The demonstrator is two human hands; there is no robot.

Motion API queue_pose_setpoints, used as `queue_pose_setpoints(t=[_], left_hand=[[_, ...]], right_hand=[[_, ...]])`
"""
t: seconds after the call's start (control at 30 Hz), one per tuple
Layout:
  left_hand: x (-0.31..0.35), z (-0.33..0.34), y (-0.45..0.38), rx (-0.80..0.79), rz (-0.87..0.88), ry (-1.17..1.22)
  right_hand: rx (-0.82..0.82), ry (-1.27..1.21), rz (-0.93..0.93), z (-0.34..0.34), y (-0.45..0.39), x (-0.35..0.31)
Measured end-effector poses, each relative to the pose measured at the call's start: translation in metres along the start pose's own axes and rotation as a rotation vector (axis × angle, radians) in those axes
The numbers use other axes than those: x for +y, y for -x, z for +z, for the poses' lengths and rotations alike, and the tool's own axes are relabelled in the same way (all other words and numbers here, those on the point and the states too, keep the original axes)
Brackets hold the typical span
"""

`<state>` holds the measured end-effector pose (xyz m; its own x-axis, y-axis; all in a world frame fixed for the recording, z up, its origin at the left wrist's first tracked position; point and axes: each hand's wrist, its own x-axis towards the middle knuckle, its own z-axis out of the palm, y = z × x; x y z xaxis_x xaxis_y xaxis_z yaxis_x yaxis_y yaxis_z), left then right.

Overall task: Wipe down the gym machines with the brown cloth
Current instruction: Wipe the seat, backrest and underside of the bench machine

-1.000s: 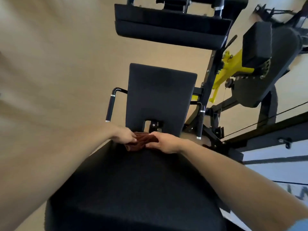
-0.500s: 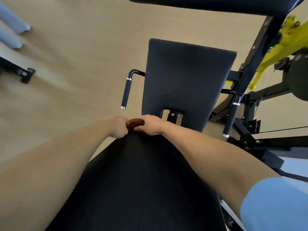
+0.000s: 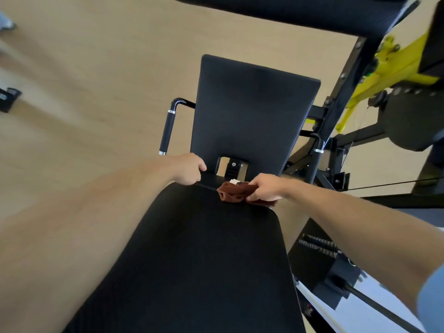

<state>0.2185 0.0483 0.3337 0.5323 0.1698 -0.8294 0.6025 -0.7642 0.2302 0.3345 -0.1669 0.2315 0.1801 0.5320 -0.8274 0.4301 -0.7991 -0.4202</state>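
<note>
A bunched brown cloth (image 3: 236,192) is gripped by the right hand (image 3: 265,187) at the far right edge of a black padded seat (image 3: 199,260). The seat's far left edge is grasped by the left hand (image 3: 188,168), fingers curled over it.

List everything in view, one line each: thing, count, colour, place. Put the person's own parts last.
brown cloth: 1, brown, bunched on the far edge of the near pad
near pad: 1, black, bottom centre
seat pad: 1, black, beyond the near pad
upper pad: 1, black, top edge
handles: 2, black with silver rings, either side of the seat pad
machine frame: 1, black, right of the seat pad
yellow arm: 1, yellow, upper right
floor: 1, tan, left and top
left hand: 1, grips the near pad's far left edge
right hand: 1, grips the brown cloth
</note>
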Motion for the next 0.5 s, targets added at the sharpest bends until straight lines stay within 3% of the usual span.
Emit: queue_pose_setpoints(t=[0.23,0.33,0.5], left_hand=[[-0.049,0.0,0.006,0.083,-0.052,0.083],[-0.072,0.0,0.009,0.125,-0.116,0.066],[-0.099,-0.001,0.025,0.072,-0.235,0.132]], right_hand=[[0.128,0.138,-0.235,0.016,-0.065,-0.13],[0.098,0.124,-0.325,0.023,-0.093,-0.19],[0.108,0.162,-0.253,0.032,-0.097,-0.198]])
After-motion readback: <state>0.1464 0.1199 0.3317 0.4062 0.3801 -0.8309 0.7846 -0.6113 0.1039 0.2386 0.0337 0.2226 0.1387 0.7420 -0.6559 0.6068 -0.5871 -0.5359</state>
